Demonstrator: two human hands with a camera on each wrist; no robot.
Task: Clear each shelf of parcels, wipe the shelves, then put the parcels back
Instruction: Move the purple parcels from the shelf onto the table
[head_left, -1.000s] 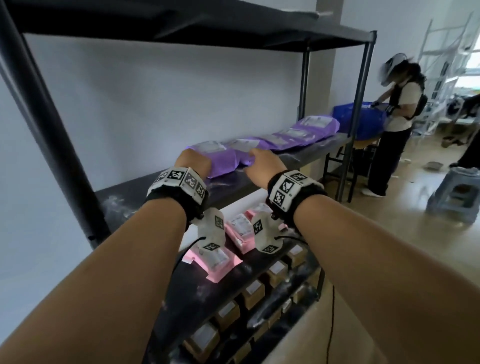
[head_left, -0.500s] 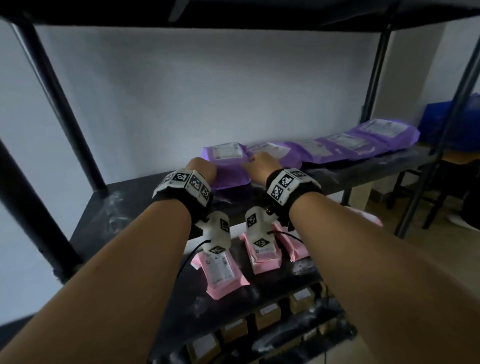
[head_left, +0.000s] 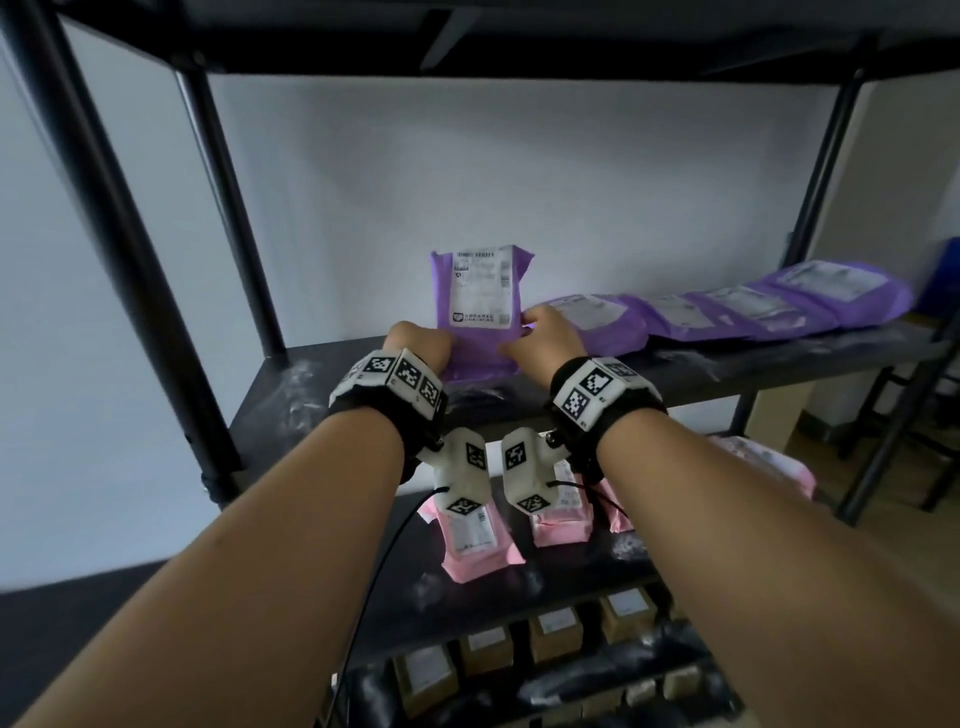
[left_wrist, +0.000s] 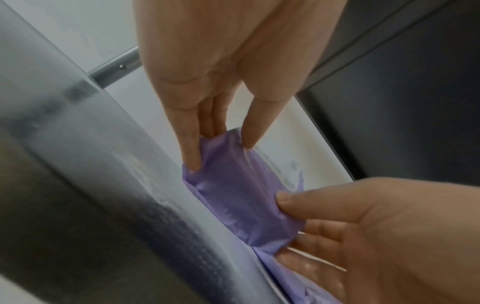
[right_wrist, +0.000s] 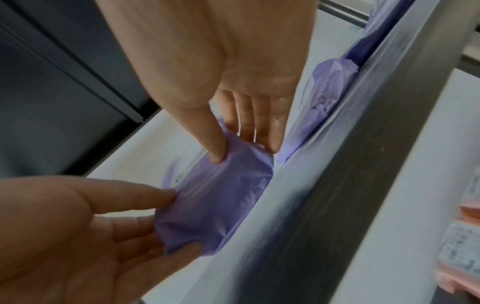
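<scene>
A purple parcel (head_left: 480, 306) with a white label stands upright at the left end of the middle shelf (head_left: 727, 371), its lower edge down at the shelf surface. My left hand (head_left: 418, 345) pinches its lower left corner, and my right hand (head_left: 540, 338) pinches its lower right side. The left wrist view shows thumb and fingers of the left hand (left_wrist: 221, 152) squeezing the purple parcel (left_wrist: 233, 189). In the right wrist view the right hand (right_wrist: 244, 152) grips the same purple parcel (right_wrist: 218, 205) between thumb and fingers.
Several more purple parcels (head_left: 727, 312) lie overlapping in a row along the shelf to the right. Pink parcels (head_left: 478, 545) lie on the shelf below, and brown boxes (head_left: 556, 634) on a lower one. Black uprights (head_left: 130, 249) frame the rack, with another shelf overhead.
The leftmost purple parcel lay flat under my hands; both hands have now tipped it up on end. The head view has swung to face the rack squarely.
</scene>
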